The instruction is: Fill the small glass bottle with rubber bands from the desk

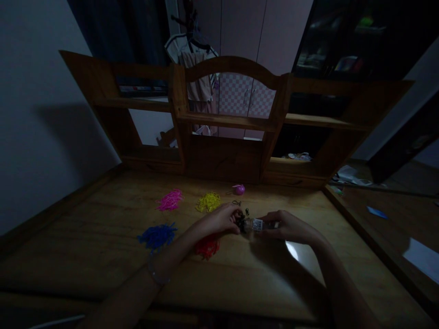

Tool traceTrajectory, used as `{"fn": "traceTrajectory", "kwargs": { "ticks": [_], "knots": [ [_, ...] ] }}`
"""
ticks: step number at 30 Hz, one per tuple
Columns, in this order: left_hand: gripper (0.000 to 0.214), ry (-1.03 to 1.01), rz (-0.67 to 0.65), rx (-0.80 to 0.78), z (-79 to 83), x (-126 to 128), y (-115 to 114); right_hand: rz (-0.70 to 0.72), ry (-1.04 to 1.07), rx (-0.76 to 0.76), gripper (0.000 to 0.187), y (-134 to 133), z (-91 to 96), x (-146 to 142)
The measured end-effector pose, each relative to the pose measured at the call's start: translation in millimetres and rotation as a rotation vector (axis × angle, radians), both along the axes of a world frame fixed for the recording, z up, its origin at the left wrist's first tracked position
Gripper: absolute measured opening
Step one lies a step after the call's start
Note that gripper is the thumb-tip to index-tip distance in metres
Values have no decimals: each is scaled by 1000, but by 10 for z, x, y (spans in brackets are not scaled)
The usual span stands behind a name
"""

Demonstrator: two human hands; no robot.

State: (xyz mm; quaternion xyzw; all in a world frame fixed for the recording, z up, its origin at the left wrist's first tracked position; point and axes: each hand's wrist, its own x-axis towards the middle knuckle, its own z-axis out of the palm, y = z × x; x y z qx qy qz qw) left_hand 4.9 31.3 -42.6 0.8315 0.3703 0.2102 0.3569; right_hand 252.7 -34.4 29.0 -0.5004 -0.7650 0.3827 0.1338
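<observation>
My right hand (284, 225) is closed around a small clear bottle (257, 224) with a printed label, tipped on its side with its mouth towards the left. At that mouth my left hand (226, 218) is closed on a clump of thin black bands (241, 223); whether some are inside the bottle I cannot tell. Two loose black pieces (247, 211) lie just beyond the hands. A pile of red bands (207, 249) is partly covered by my left wrist. Farther left are piles of yellow bands (207, 201), pink bands (170, 200) and blue bands (157, 236).
A purple round trinket (240, 189) sits near the back of the wooden desk (240, 283). Behind it rises a wooden shelf unit (222, 121). At the right, a lower surface holds a blue card (376, 212) and white paper (423, 258). The room is dim.
</observation>
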Motion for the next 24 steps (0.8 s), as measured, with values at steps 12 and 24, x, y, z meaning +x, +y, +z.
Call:
{"fn": "traceTrajectory", "kwargs": {
  "ticks": [12,24],
  "knots": [
    [19,-31,-12,55,60,34,-57,0,40,27,34,46,-44,-2],
    [24,-241,-60,-236,96,-15,-21,5,34,180,43,116,-160,-11]
  ]
}}
